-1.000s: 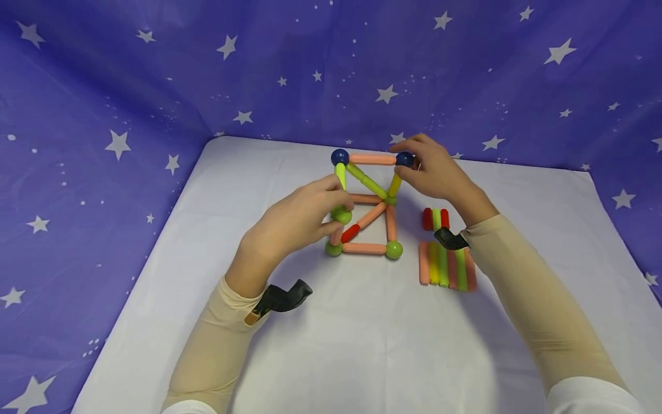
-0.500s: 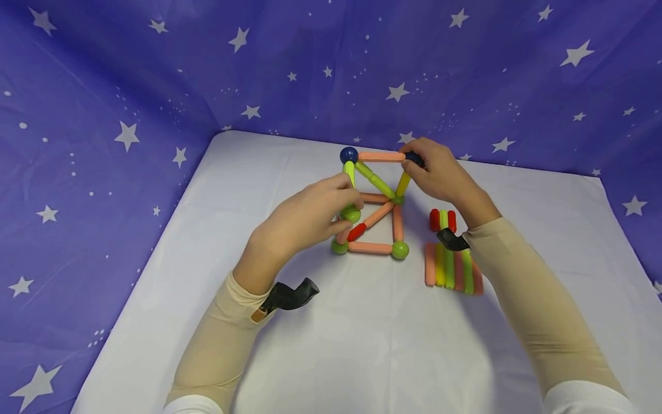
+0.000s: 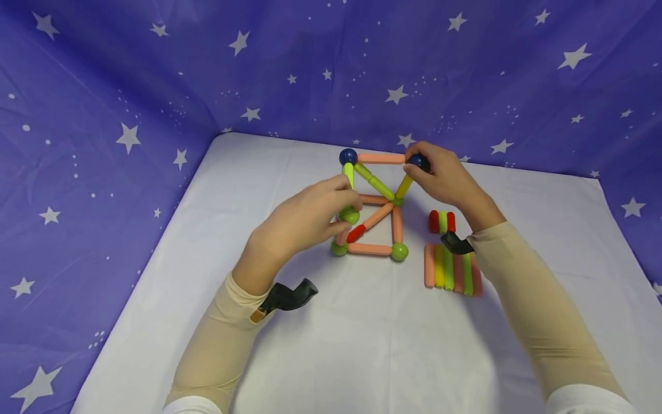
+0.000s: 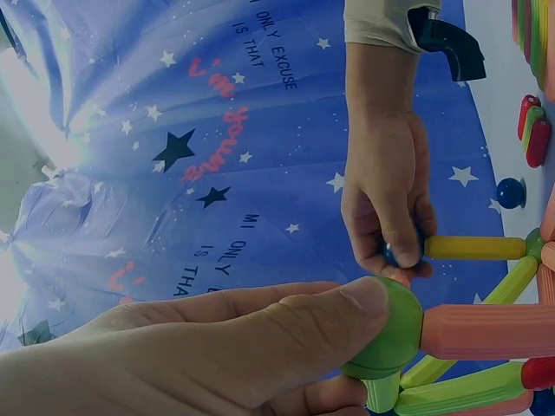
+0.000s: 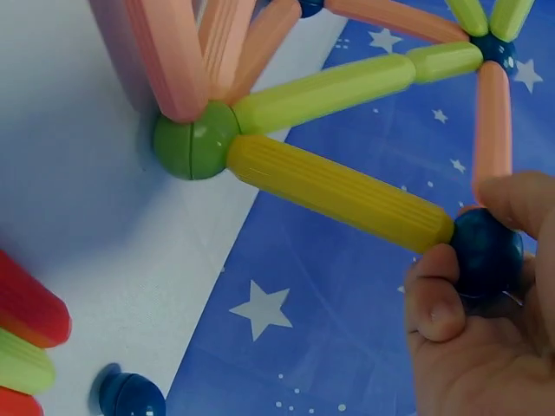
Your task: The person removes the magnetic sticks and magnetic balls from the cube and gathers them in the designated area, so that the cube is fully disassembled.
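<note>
A frame of ball joints and ribbed magnetic sticks stands on the white table point(image 3: 351, 339). My left hand point(image 3: 305, 221) pinches a green ball point(image 4: 390, 334) at the frame's raised near-left corner, beside a pink stick point(image 4: 486, 331). At the far right corner, the fingers and thumb of my right hand point(image 3: 449, 178) grip a blue ball point(image 5: 487, 253). A yellow stick point(image 5: 342, 192) runs from that ball to a green ball point(image 5: 195, 140) lower down. Another blue ball point(image 3: 349, 156) tops the far left, with a pink stick point(image 3: 381, 158) reaching toward my right fingers.
Several long sticks point(image 3: 449, 269) lie side by side right of the frame, with a few short sticks point(image 3: 442, 222) behind them. A loose blue ball point(image 5: 132, 397) sits near the table's far edge. Starred purple cloth point(image 3: 310, 75) rises behind.
The right hand and its blue ball have shifted slightly right, and more of the ball shows between the fingers than half a second ago. The left hand keeps its hold on the green ball.
</note>
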A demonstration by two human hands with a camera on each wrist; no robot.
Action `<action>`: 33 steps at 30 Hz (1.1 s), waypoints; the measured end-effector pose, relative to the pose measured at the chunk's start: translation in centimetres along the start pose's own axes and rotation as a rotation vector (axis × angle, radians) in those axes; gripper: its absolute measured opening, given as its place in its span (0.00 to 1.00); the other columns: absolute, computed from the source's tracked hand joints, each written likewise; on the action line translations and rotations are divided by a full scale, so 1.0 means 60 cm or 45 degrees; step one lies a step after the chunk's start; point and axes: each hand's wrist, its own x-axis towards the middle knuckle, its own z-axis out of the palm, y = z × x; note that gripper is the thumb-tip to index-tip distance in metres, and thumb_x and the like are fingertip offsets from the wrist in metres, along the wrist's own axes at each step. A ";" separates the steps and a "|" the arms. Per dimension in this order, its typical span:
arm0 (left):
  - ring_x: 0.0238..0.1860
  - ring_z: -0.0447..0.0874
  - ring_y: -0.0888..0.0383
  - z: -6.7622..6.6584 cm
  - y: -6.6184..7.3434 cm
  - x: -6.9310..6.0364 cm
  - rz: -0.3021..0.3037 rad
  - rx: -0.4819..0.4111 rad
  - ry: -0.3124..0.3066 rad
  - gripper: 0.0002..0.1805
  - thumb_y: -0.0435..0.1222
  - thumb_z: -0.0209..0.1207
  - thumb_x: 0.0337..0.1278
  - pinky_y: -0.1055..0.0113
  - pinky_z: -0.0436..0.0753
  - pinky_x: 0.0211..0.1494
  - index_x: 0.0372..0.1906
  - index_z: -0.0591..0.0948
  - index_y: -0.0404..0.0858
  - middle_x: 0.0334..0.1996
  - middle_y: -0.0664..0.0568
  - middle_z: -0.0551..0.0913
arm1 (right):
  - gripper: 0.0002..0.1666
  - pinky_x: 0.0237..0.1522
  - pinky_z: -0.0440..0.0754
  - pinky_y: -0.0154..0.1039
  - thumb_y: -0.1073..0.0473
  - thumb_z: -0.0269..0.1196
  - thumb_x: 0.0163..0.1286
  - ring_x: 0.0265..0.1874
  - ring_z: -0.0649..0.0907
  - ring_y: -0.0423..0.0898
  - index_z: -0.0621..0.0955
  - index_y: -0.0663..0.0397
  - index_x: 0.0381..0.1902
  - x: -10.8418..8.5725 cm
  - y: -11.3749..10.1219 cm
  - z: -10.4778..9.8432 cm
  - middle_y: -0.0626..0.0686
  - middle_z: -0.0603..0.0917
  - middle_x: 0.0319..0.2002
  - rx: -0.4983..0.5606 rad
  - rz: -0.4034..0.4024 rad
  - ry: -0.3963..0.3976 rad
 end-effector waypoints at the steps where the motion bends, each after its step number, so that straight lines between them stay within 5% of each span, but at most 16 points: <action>1: 0.39 0.74 0.59 0.000 0.000 0.000 -0.001 0.001 -0.001 0.11 0.30 0.69 0.54 0.69 0.75 0.43 0.42 0.82 0.41 0.37 0.54 0.72 | 0.16 0.37 0.79 0.47 0.52 0.56 0.73 0.34 0.78 0.51 0.75 0.54 0.53 -0.001 0.001 -0.002 0.56 0.79 0.44 0.002 0.008 -0.004; 8: 0.38 0.74 0.60 0.000 0.000 -0.001 -0.012 -0.013 -0.002 0.12 0.30 0.69 0.53 0.69 0.75 0.42 0.42 0.82 0.41 0.38 0.54 0.72 | 0.16 0.44 0.82 0.53 0.60 0.62 0.68 0.44 0.82 0.55 0.74 0.57 0.52 -0.001 0.008 -0.010 0.59 0.79 0.49 0.037 0.045 -0.027; 15: 0.38 0.74 0.61 0.001 -0.003 0.000 -0.014 -0.019 0.000 0.12 0.30 0.69 0.53 0.69 0.75 0.42 0.42 0.82 0.41 0.38 0.55 0.72 | 0.22 0.38 0.83 0.47 0.50 0.66 0.67 0.41 0.81 0.53 0.76 0.50 0.56 -0.007 0.014 -0.016 0.55 0.77 0.52 0.170 0.170 -0.007; 23: 0.38 0.74 0.61 0.000 -0.001 0.001 -0.016 -0.024 -0.004 0.12 0.30 0.69 0.53 0.69 0.75 0.42 0.42 0.82 0.41 0.38 0.55 0.72 | 0.30 0.44 0.80 0.40 0.47 0.66 0.66 0.50 0.80 0.50 0.75 0.41 0.65 -0.024 0.039 -0.047 0.54 0.69 0.61 0.273 0.328 0.096; 29: 0.38 0.74 0.60 -0.001 -0.001 0.001 -0.021 -0.018 -0.008 0.12 0.30 0.69 0.53 0.69 0.75 0.42 0.43 0.82 0.41 0.38 0.54 0.72 | 0.35 0.34 0.79 0.35 0.44 0.66 0.64 0.38 0.80 0.48 0.70 0.54 0.63 -0.035 0.084 -0.055 0.56 0.74 0.53 0.233 0.475 0.210; 33: 0.38 0.74 0.60 0.000 0.000 0.002 -0.019 -0.021 -0.009 0.12 0.30 0.69 0.53 0.69 0.75 0.42 0.42 0.82 0.41 0.38 0.54 0.72 | 0.36 0.36 0.79 0.35 0.42 0.64 0.66 0.41 0.81 0.49 0.72 0.57 0.63 -0.046 0.122 -0.056 0.58 0.75 0.57 0.130 0.563 0.211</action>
